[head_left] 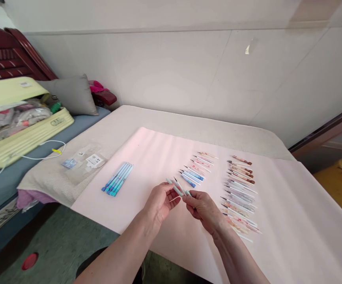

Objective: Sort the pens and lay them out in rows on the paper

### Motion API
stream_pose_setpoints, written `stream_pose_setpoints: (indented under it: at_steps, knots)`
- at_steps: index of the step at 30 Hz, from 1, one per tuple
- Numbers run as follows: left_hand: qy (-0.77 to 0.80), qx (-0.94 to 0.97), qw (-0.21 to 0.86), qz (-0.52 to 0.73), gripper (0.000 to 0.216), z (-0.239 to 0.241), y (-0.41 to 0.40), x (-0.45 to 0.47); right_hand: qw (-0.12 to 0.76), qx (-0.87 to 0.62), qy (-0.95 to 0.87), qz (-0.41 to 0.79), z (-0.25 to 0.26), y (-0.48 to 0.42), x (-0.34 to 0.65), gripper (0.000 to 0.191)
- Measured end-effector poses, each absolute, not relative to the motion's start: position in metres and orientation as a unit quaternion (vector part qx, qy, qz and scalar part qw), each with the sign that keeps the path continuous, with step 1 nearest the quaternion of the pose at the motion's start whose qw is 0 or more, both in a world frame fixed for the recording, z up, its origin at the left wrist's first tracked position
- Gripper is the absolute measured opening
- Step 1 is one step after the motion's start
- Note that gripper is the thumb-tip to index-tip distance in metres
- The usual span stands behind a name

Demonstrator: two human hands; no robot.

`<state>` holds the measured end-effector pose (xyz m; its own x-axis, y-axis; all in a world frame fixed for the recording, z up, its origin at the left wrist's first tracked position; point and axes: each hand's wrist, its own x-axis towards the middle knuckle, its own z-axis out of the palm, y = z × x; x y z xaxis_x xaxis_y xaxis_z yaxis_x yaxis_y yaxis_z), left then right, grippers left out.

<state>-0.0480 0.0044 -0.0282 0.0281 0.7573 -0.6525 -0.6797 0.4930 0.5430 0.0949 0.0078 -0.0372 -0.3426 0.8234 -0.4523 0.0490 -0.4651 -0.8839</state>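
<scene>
Pale wall (173, 71) runs behind a table covered with a cream cloth (165, 116), and over most of that cloth lies a pink sheet (156, 150). At the left is a blue bed (101, 113), bearing an open yellow suitcase (37, 134) full of wrapped things and a gray pillow (70, 94). Clear plastic packaging (77, 173) lies on the cloth, just beside the pink sheet.

Both hands are over the near middle of the sheet. The left hand (161, 199) has its thumb against a pale green tube (176, 189), its other fingers loosely bent below. The right hand (203, 209) pinches the lower end of a thin white refill (179, 184) between thumb and forefinger; its dark tip points up and away, just beside the tube. Whether the two pieces touch, I cannot tell.

On the sheet, a long column of pens (242, 171) lies at the right, a shorter group (193, 175) beyond the hands, and a neat blue bundle (117, 179) at the left.
</scene>
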Motion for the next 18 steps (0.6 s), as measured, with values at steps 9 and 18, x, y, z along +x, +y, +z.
stream_pose_setpoints:
  at_steps: [9,18]
  knots:
    - [0.449,0.068,0.729,0.512,0.004,-0.0321,0.003,-0.0454,0.357,-0.488,-0.37,0.705,-0.0425,0.0071,0.0932,0.026]
    - [0.43,0.025,0.731,0.53,0.003,-0.034,0.0039,-0.0448,0.363,-0.507,-0.486,0.612,-0.0377,0.0028,0.1021,0.03]
